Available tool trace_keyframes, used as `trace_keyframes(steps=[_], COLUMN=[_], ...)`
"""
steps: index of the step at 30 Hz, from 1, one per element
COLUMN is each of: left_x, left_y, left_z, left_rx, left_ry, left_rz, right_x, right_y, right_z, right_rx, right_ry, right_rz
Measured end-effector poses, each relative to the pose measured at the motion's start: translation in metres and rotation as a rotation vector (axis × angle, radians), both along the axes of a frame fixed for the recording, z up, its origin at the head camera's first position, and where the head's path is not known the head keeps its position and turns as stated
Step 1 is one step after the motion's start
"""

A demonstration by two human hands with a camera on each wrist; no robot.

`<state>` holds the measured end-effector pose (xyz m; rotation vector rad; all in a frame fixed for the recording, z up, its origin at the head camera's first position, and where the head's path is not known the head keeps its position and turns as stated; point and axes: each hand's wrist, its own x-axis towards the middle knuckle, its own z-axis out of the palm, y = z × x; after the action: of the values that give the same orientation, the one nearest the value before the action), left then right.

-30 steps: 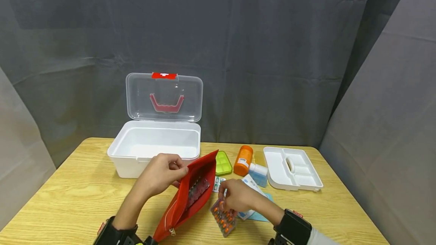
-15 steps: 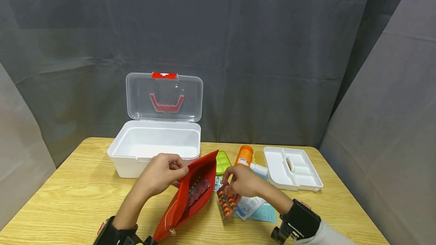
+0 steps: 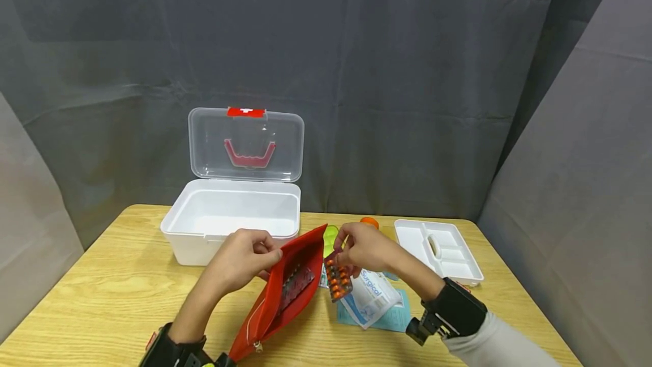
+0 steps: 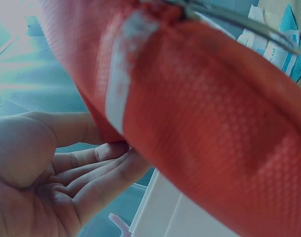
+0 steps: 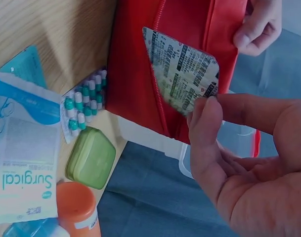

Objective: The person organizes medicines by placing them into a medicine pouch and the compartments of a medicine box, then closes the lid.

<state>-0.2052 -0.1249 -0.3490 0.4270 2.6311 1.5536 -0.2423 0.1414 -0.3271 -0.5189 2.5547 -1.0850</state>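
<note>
The right hand pinches the top edge of a blister pack between thumb and fingertips; the pack is a flat foil card with rows of orange capsules on one face and printed foil on the back. It hangs tilted just beside the mouth of the pouch, at about 3 o'clock from it, with its lower end above the table.

The left hand grips the upper lip of a red pouch, fingers curled round the fabric and pulling the mouth wide. The cloth has a fine honeycomb weave and a zipper along its edge. Another foil pack lies inside it.

At 4 o'clock from the blister pack lies a crinkled white packet printed in blue, on a teal sheet. At 12 o'clock sit a rounded green pill case and an orange bottle. A strip of green-and-white capsules lies between the pouch and the packet. At 10 o'clock stands a white plastic box, its clear lid raised. At 2 o'clock rests a white divided tray on the wooden table.
</note>
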Motion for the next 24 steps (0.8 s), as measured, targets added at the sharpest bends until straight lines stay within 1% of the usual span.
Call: trace_keyframes(steps=[5,11,17,24], left_x=[0.001,0.001,0.000,0.000], left_y=[0.000,-0.001,-0.001,0.000], left_z=[0.000,-0.001,-0.001,0.000], left_rx=[0.005,0.005,0.004,0.010], left_ry=[0.007,0.015,0.011,0.007], left_rz=[-0.003,-0.005,-0.004,-0.004], right_x=[0.000,0.001,0.003,0.010], right_y=[-0.007,-0.017,-0.030,-0.044], right_z=[0.003,0.001,-0.012,-0.029], right_rx=[-0.042,-0.088,-0.196,-0.246], right_ry=[-0.017,0.020,0.017,-0.001], right_rz=[-0.021,-0.058,-0.062,-0.063])
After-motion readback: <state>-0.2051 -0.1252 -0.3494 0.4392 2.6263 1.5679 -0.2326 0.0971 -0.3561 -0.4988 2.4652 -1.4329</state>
